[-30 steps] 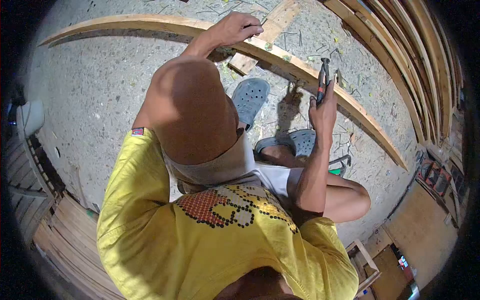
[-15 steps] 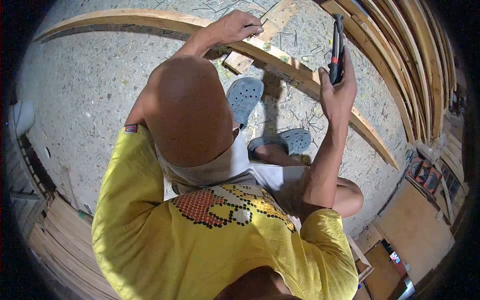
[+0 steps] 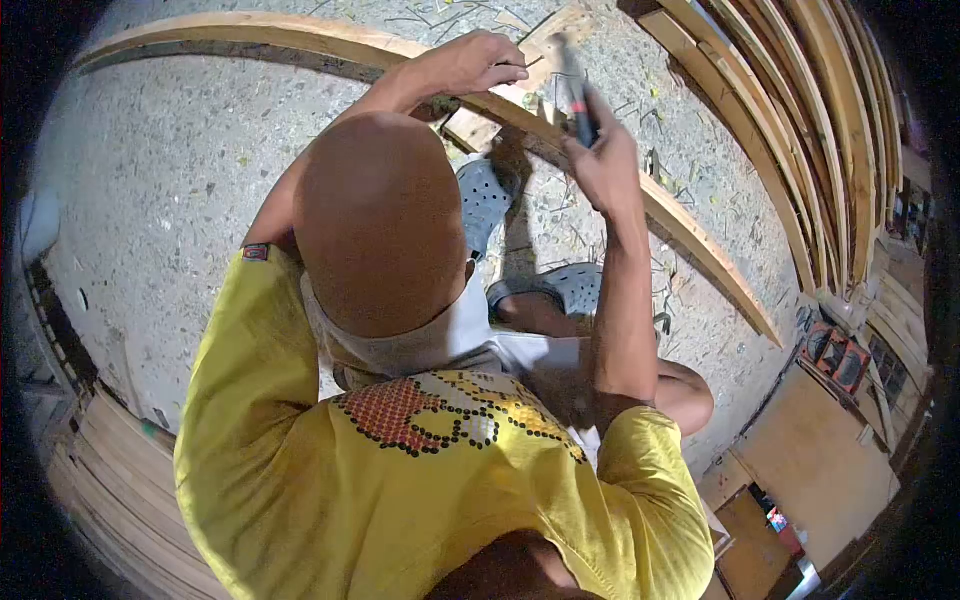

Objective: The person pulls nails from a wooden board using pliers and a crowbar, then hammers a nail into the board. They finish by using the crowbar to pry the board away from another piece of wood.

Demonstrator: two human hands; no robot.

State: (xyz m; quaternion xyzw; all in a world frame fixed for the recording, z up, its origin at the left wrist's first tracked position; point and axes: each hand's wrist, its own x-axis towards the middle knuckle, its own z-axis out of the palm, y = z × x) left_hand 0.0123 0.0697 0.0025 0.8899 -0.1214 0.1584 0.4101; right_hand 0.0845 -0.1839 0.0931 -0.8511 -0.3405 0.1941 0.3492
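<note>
My left hand (image 3: pixel 482 62) is closed in a pinch over the long wooden strip (image 3: pixel 700 238). A thin dark nail (image 3: pixel 534 61) pokes out from its fingertips. My right hand (image 3: pixel 608 160) is wrapped around the dark grip of a hammer (image 3: pixel 580 108), which has a red band and a metal shaft. The hammer's upper end is smeared by motion and stands close to the right of my left hand. Beneath the strip lies a short, pale board (image 3: pixel 474 130), crossing it.
Many loose nails (image 3: pixel 690 185) litter the speckled floor (image 3: pixel 180 180). Long timber strips (image 3: pixel 770 130) are stacked at right, with more planks (image 3: pixel 130 480) at lower left. A red-and-black object (image 3: pixel 838 358) lies beyond a plywood panel (image 3: pixel 810 450). My grey clogs (image 3: pixel 490 205) rest near the strip.
My right hand has swung the hammer leftward, toward my left hand. My left hand stays nearly in place, still pinching the nail.
</note>
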